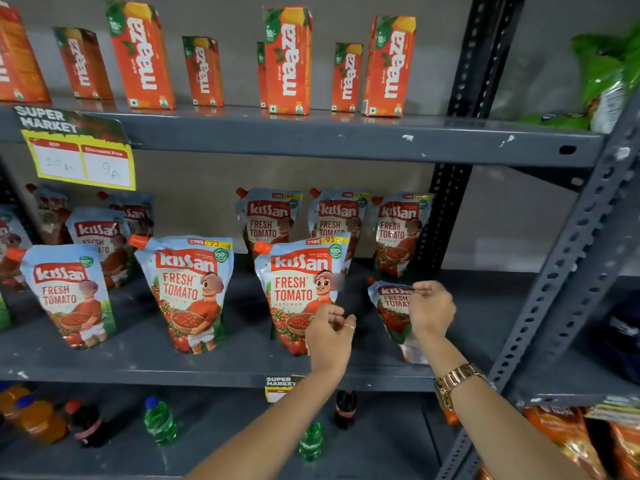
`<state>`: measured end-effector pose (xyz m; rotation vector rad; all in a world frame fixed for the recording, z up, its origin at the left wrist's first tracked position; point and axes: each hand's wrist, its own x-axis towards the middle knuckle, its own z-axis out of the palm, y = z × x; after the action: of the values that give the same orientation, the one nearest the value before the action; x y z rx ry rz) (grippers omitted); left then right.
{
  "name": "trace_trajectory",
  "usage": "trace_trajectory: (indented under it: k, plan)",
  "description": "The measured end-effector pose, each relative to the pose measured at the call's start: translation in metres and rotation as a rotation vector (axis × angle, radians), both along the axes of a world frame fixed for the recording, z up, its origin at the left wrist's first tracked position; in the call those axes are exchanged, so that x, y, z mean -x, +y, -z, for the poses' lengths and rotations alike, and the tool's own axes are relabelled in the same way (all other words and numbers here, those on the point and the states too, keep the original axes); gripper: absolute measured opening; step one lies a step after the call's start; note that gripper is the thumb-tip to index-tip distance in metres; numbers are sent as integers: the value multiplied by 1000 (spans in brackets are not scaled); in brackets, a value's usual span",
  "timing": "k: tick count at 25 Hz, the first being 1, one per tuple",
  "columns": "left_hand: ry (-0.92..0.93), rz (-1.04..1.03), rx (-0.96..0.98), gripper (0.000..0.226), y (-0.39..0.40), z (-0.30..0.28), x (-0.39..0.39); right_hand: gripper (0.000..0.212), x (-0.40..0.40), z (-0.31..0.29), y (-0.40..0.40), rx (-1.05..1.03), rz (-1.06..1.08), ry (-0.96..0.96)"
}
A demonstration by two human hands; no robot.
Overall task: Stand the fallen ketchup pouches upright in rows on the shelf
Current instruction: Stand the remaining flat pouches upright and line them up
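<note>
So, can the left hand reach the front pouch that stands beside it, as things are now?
Probably yes. The left hand is already in front of that front pouch at its lower right corner, seemingly empty, with nothing between them. The right hand is busy with the leaning pouch.

price tag point(83, 161) writing blurred, left pouch point(8, 244) cropped

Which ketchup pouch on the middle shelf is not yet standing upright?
The front-right pouch under the right hand: it leans back, while the other pouches stand upright.
</note>
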<state>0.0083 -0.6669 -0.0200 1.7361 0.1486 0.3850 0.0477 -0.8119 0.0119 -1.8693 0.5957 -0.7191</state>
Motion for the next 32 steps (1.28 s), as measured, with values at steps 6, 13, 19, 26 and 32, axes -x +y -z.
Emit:
trace_trajectory:
  k: [6, 13, 19, 26, 32]
  plan:
    - [388, 188, 140, 24, -52, 12, -11, 29, -1, 33, -49, -15, -198, 406]
    - [641, 317, 373, 28, -80, 4, -24, 36, 12, 23, -66, 73, -311, 568]
    - [886, 612, 114, 40, -55, -1, -41, 21, 15, 2, -77, 152, -441, 822]
    - [677, 503, 91, 39, -62, 13, -52, 14, -4, 46, -70, -274, -366, 598]
    - [428, 465, 113, 50, -83, -7, -43, 22, 6, 31, -67, -340, -214, 234]
